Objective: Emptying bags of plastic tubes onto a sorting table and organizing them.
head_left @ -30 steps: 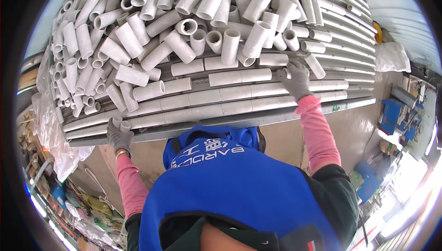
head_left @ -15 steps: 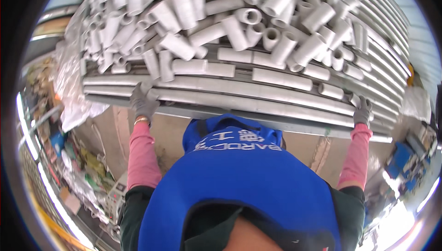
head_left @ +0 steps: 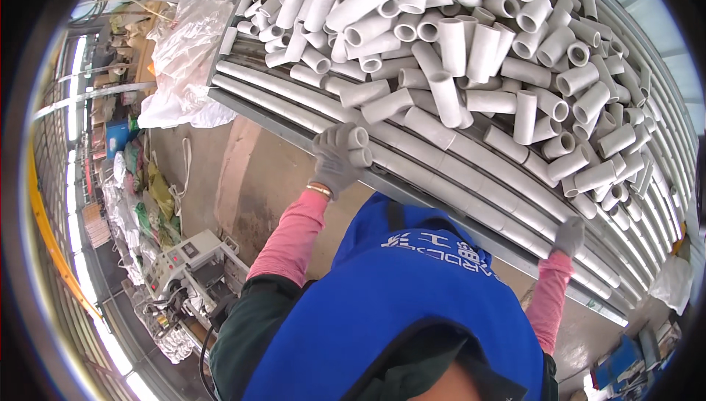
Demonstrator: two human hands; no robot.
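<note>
My left hand (head_left: pixel 337 157) grips two short tubes (head_left: pixel 359 146) at the near edge of the worktop (head_left: pixel 294 132). My right hand (head_left: pixel 569 236) grips that edge too. Most tubes still lie heaped there.

short tubes (head_left: pixel 471 40) heaped on long tubes (head_left: pixel 471 173) | plastic bag (head_left: pixel 184 55) left | machine (head_left: pixel 187 268) below-left

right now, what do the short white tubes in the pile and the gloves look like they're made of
Short white tubes: probably cardboard or paper winding cores, though plastic can't be ruled out; matte off-white, hollow, with thick walls at the open ends. Gloves on the left hand and right hand: grey knit fabric by the look, soft and dull; the weave itself is too small to confirm.
</note>
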